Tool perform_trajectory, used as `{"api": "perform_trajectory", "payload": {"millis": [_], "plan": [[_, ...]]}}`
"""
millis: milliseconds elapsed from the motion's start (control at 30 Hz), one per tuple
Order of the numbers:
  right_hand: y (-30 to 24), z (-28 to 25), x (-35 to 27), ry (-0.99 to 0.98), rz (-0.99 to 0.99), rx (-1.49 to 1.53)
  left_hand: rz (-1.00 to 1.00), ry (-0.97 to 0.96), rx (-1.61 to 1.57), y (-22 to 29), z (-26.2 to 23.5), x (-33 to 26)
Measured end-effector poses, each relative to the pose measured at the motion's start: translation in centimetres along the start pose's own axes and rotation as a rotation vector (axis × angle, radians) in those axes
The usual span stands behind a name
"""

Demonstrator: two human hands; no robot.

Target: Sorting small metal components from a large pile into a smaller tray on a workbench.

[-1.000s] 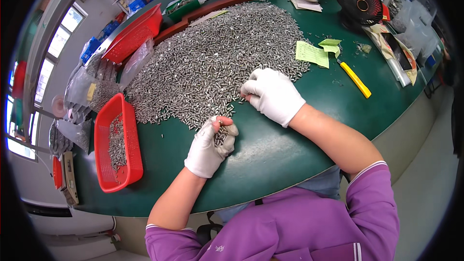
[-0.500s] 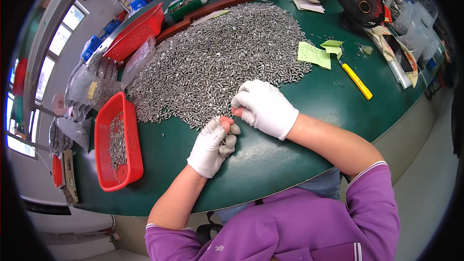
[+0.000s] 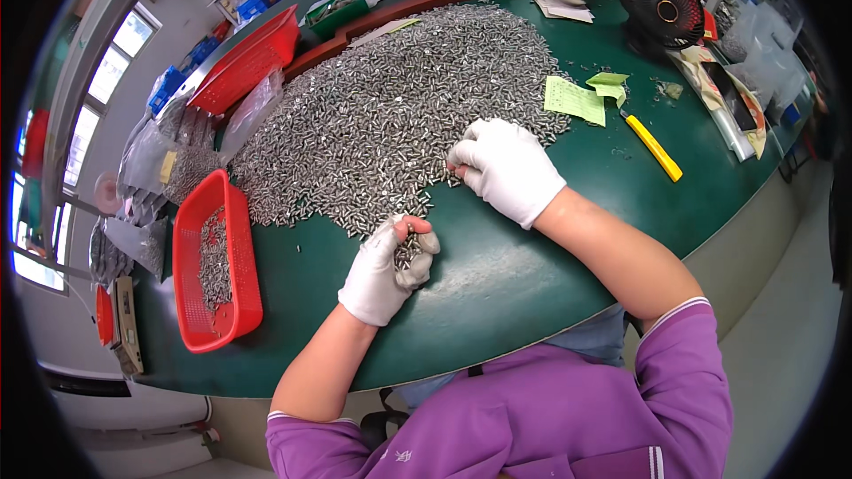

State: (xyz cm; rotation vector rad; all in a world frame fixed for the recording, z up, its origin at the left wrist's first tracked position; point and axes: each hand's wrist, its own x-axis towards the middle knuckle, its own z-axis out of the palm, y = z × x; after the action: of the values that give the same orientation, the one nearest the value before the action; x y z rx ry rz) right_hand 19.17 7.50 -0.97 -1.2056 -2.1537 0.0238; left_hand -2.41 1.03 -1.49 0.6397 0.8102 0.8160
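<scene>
A broad heap of small silvery metal pins (image 3: 382, 98) covers the middle of the green table (image 3: 497, 293). My left hand (image 3: 384, 268), in a white glove with bare fingertips showing, is curled palm-up around several of these pins, just in front of the heap's near edge. My right hand (image 3: 508, 168), gloved in white too, reaches to the near right edge of the heap. Its fingertips are pressed together against the pins; whether one is pinched there is hidden.
At the left stands a red plastic basket (image 3: 251, 288) with pins inside. Another red basket (image 3: 253, 62) leans behind the heap. To the right lie green paper slips (image 3: 575, 100), a yellow cutter knife (image 3: 655, 149) and a phone (image 3: 726, 89), with a black fan (image 3: 666, 11) behind.
My right hand has moved away from my left hand, rightward and farther off, to the heap's edge. The pins in my left palm now show more openly.
</scene>
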Motion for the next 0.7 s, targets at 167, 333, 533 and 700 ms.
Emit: {"api": "perform_trajectory", "payload": {"millis": [167,333,533,700], "plan": [[-0.1,0.5,-0.1,-0.100,-0.046,-0.048,0.019,-0.023,-0.033,-0.1,0.0,0.1],[-0.8,0.6,-0.3,-0.183,-0.102,-0.095,-0.008,-0.017,-0.022,0.0,0.1,0.1],[-2.2,0.4,-0.5,-0.224,0.039,0.435,0.033,-0.127,-0.080,-0.6,-0.5,0.6],[-3.7,-0.3,-0.7,-0.329,0.178,0.814,0.066,-0.119,-0.059,-0.7,-0.1,0.6]]}}
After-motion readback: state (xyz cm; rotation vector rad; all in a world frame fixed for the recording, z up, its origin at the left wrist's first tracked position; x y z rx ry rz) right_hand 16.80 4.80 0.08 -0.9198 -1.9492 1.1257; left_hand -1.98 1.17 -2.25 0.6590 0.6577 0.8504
